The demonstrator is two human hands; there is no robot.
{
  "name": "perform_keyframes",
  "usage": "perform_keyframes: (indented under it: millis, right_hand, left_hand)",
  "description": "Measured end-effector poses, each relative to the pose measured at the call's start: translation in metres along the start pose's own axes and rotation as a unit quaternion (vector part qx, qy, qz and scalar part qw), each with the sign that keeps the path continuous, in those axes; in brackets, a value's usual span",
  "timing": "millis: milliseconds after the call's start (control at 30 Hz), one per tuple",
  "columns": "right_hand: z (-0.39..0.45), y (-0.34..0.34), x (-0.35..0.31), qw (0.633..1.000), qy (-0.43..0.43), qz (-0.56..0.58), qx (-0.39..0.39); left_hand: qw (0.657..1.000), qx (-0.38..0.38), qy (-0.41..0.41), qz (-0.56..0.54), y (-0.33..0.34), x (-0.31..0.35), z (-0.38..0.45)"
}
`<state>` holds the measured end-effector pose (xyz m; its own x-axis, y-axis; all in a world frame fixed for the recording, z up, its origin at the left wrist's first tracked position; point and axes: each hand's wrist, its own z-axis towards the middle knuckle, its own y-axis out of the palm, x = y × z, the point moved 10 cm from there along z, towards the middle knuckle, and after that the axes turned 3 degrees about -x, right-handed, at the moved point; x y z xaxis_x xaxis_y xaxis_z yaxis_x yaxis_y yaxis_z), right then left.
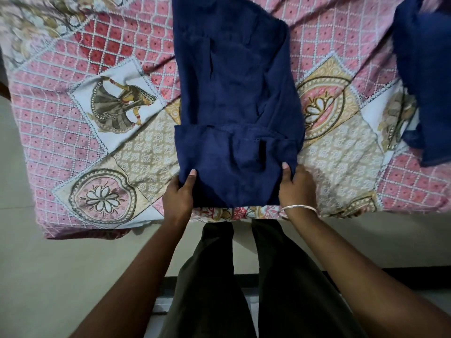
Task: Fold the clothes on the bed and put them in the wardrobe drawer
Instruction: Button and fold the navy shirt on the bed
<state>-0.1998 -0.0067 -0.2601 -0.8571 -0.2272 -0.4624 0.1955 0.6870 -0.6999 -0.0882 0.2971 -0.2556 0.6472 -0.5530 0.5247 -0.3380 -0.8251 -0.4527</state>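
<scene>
Bedroom scene, bed (151,152) covered with a pink lattice-print sheet with beige medallion and dancer patches, seen from above at its near edge. Navy garment (234,103) lies flat along the middle of the bed, running from the near edge away toward the far side, its near end already folded over into a double layer. Left hand (179,193) grips the near left corner of the navy garment, thumb on top of the cloth, fingers curled under it. Right hand (296,185) grips the near right corner the same way, thumb on top, fingers tucked beneath the fold. Silver bangle (299,209) sits on the right wrist, just nearer than the garment's corner. Second navy cloth (419,76) lies to the right of the navy garment, well apart from it, partly cut off by the frame edge, loose and unfolded. Nearer than the garment, past the bed edge, the person's legs in dark trousers (244,276) stand on a pale tiled floor (48,276). Wardrobe drawer not visible.
</scene>
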Motion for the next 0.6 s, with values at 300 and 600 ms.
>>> perform_keyframes:
  millis: [300,600]
  right_hand:
    - [0.007,-0.039,0.002,0.934,0.101,0.324,-0.113]
    - [0.065,-0.042,-0.071,0.782,0.234,0.559,-0.145]
  left_hand:
    - [0.985,-0.063,-0.117,-0.111,-0.017,0.024,-0.025]
    - [0.902,-0.142,-0.140,-0.383,-0.002,0.148,0.022]
